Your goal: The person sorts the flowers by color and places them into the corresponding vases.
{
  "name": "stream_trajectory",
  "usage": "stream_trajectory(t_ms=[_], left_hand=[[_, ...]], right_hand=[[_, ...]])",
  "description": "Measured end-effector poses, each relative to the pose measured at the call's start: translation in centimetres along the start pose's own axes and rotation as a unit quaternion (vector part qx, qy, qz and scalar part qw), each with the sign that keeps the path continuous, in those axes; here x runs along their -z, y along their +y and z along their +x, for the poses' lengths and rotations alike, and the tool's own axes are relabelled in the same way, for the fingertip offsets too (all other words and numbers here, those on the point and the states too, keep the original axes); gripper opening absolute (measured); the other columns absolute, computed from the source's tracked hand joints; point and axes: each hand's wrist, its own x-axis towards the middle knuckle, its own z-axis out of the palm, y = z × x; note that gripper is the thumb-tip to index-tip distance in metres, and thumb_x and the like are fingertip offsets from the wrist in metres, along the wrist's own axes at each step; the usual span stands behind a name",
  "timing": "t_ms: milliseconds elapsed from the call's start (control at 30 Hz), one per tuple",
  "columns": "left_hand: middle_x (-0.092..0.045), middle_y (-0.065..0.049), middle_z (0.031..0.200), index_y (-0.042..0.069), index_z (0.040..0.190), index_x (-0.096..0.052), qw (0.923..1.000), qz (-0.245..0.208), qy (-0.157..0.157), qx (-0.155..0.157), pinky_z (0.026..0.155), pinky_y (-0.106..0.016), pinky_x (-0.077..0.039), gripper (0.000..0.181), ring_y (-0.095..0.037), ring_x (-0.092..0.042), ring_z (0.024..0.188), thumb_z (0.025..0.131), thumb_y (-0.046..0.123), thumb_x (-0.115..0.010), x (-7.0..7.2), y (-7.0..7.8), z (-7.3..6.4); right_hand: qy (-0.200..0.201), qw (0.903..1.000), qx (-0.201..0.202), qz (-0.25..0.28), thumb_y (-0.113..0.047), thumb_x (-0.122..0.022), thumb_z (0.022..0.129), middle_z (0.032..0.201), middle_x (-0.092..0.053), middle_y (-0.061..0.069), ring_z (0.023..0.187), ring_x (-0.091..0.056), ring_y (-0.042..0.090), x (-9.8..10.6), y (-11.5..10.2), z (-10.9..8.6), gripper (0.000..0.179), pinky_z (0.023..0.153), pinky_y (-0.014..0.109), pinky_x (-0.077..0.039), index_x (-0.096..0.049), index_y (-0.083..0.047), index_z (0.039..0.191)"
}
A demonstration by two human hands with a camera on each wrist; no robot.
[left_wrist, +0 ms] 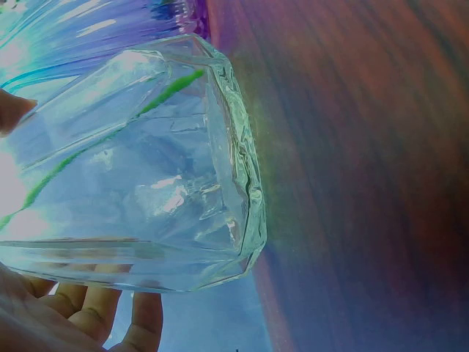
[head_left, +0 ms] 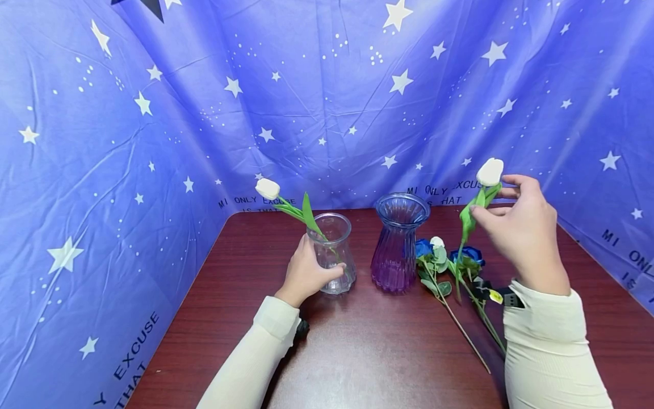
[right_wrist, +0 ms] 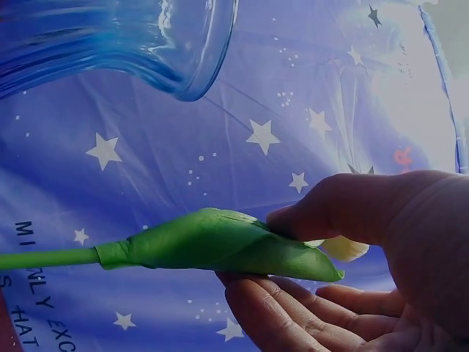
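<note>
White tulip (head_left: 490, 172), raised above the right part of the desk (head_left: 357, 346), bloom uppermost, is pinched by the right hand (head_left: 528, 227): thumb and fingers hold the green leaves just below the bloom, and the stem hangs down. Whether its lower end touches the flowers beneath cannot be told.

The left hand (head_left: 305, 272) grips the clear vase (head_left: 344, 250), thumb on one side and fingers round the other. The vase is upright on the desk, and a second white tulip (head_left: 268, 188) stands in it, leaning out over the rim to the left; the left wrist view shows its green stem slanting inside the glass to near the base. Just right of the clear vase, apart from it, is a ribbed blue-and-purple vase (head_left: 393, 255). Beside that, blue flowers (head_left: 467, 257) lie on the desk with a small white bloom (head_left: 436, 242) among them.

The starred backdrop (head_left: 327, 113) carries black capitals: "MI ONLY EXCUSE" above "IS THAT" behind the desk, "EXCUSE" and "THAT" up the left side, "MI ONL" cut off at the right. The right wrist view repeats "MI ONLY EXC" and adds a blurred red letter, perhaps R. The yellow mark on the black wristband (head_left: 513, 297) is too small to read.
</note>
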Motion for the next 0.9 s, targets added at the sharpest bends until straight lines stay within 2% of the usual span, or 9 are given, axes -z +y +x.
stream_trajectory(t_ms=[200, 300, 400, 467, 633, 900], left_hand=[[-0.057, -0.001, 0.132, 0.014, 0.149, -0.043, 1.0, -0.004, 0.003, -0.004, 0.096, -0.05, -0.055, 0.097, -0.026, -0.064, 0.116, 0.069, 0.045, -0.087, -0.1, -0.1, 0.0], [-0.057, -0.001, 0.132, 0.015, 0.149, -0.043, 1.0, -0.001, 0.004, -0.005, 0.095, -0.05, -0.055, 0.097, -0.026, -0.064, 0.116, 0.069, 0.046, -0.087, -0.1, -0.1, 0.1], [-0.056, -0.001, 0.133, 0.017, 0.15, -0.042, 1.0, 0.001, 0.004, -0.005, 0.095, -0.05, -0.055, 0.097, -0.026, -0.064, 0.116, 0.069, 0.046, -0.087, -0.1, -0.1, 0.0], [-0.056, -0.001, 0.134, 0.017, 0.15, -0.042, 1.0, 0.001, 0.004, -0.005, 0.095, -0.05, -0.055, 0.097, -0.026, -0.064, 0.116, 0.069, 0.046, -0.087, -0.1, -0.1, 0.0], [-0.057, -0.003, 0.134, 0.015, 0.15, -0.042, 1.0, 0.001, 0.005, -0.005, 0.095, -0.052, -0.054, 0.098, -0.028, -0.064, 0.117, 0.069, 0.045, -0.087, -0.1, -0.1, -0.1], [-0.056, 0.0, 0.133, 0.021, 0.149, -0.041, 1.0, 0.004, 0.002, -0.003, 0.096, -0.049, -0.055, 0.095, -0.026, -0.063, 0.116, 0.07, 0.046, -0.087, -0.1, -0.1, -0.1]], right_hand=[[0.01, 0.9999, 0.004, -0.005, -0.038, -0.076, 0.091, 0.128, -0.07, 0.022, 0.067, -0.047, -0.033, 0.4, -0.2, -0.3, 0.084, 0.069, 0.001, -0.036, -0.037, 0.0, 0.155], [0.022, 0.9997, 0.006, 0.002, -0.039, -0.077, 0.09, 0.108, -0.075, -0.006, 0.067, -0.049, -0.032, 0.6, -0.4, -0.5, 0.083, 0.073, 0.002, -0.036, -0.04, -0.001, 0.154], [0.034, 0.9993, 0.008, 0.017, -0.038, -0.079, 0.088, 0.088, -0.06, -0.036, 0.068, -0.053, -0.03, 0.8, -0.7, -0.7, 0.082, 0.075, 0.001, -0.037, -0.043, -0.002, 0.152], [0.039, 0.9988, 0.01, 0.028, -0.035, -0.08, 0.088, 0.082, -0.05, -0.046, 0.068, -0.054, -0.029, 0.9, -0.8, -0.8, 0.08, 0.074, 0.0, -0.038, -0.045, -0.002, 0.151], [0.055, 0.9971, 0.016, 0.049, -0.029, -0.081, 0.087, 0.081, -0.052, -0.048, 0.068, -0.056, -0.027, 1.1, -1.3, -1.2, 0.071, 0.071, -0.001, -0.041, -0.052, -0.003, 0.146], [0.101, 0.9921, 0.035, 0.065, -0.024, -0.087, 0.081, 0.08, -0.056, -0.047, 0.07, -0.058, -0.026, 1.1, -2.1, -1.7, 0.054, 0.07, 0.001, -0.043, -0.067, -0.008, 0.129]])
